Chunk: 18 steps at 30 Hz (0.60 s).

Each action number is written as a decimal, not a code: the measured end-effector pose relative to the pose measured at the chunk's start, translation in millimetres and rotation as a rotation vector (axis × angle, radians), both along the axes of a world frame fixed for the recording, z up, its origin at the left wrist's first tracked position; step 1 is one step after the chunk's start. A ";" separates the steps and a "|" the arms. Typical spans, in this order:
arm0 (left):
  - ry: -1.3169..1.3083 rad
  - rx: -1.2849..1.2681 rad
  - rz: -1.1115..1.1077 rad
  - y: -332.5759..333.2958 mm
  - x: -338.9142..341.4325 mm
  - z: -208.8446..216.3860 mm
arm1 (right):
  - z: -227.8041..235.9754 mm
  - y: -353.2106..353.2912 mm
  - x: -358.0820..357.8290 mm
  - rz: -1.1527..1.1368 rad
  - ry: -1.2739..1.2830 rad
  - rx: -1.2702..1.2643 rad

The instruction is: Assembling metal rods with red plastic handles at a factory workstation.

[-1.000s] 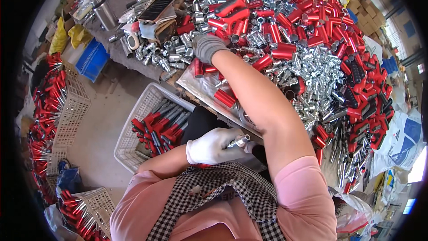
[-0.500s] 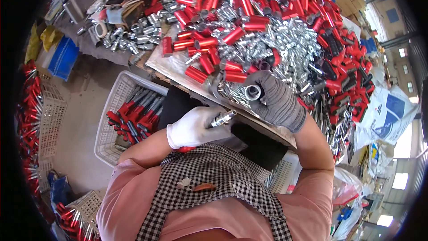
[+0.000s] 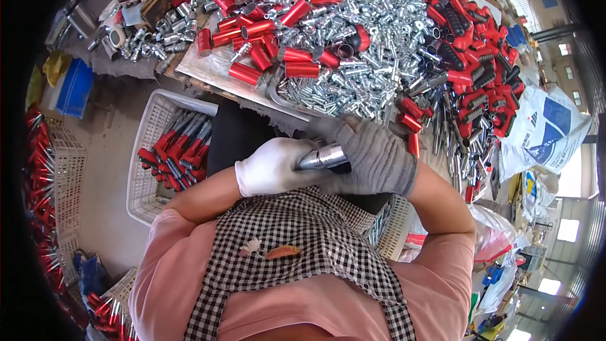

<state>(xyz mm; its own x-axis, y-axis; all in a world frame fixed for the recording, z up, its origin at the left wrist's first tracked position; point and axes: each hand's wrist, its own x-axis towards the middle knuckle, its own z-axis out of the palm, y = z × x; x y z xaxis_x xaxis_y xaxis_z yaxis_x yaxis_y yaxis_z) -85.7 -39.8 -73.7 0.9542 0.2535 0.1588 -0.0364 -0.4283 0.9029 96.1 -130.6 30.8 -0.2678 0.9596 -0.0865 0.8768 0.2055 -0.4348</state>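
Observation:
My left hand (image 3: 268, 167), in a white glove, is closed round a silver metal shaft (image 3: 307, 161) that points to the right. Against its end sits a silver metal sleeve (image 3: 331, 153), and my right hand (image 3: 379, 158), in a grey striped glove, grips that sleeve from the right. Motion blurs the right fingers, and how far the sleeve sits over the shaft is hidden. Both hands meet in front of my checked apron (image 3: 284, 221), just short of the workbench edge. Beyond them lies a heap of small silver metal parts (image 3: 379, 44).
Red metal tubes (image 3: 244, 73) lie along the bench's left part, red-and-black handles (image 3: 476, 82) at its right. A white plastic basket (image 3: 183, 99) with red-handled tools stands at the left. A white sack (image 3: 549, 129) stands to the right, a blue bin (image 3: 74, 88) far left.
My right hand has come from over the bench toward my body, bringing the silver sleeve to the shaft in my left hand. My view has shifted slightly.

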 end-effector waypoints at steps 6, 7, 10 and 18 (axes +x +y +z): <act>0.133 -0.042 -0.001 2.3 -0.3 6.2 | -0.5 -11.4 12.4 0.050 0.130 0.314; 0.138 -0.042 -0.005 1.2 -1.1 4.8 | 1.3 -15.4 12.6 -0.013 0.116 0.107; 0.004 0.014 0.099 0.5 -1.1 -3.2 | -8.6 -23.2 19.6 -0.086 0.042 0.169; 0.056 0.053 0.057 -4.0 0.3 6.4 | -7.4 -16.1 12.4 0.030 0.010 0.377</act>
<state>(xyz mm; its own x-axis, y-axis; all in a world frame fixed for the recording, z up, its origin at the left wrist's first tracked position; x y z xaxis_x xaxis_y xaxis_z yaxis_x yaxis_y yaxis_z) -85.4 -43.8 -67.4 0.9461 0.3007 0.1202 0.0393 -0.4751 0.8791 108.5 -146.7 23.4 -0.2949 0.9155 0.2736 0.8643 0.3777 -0.3322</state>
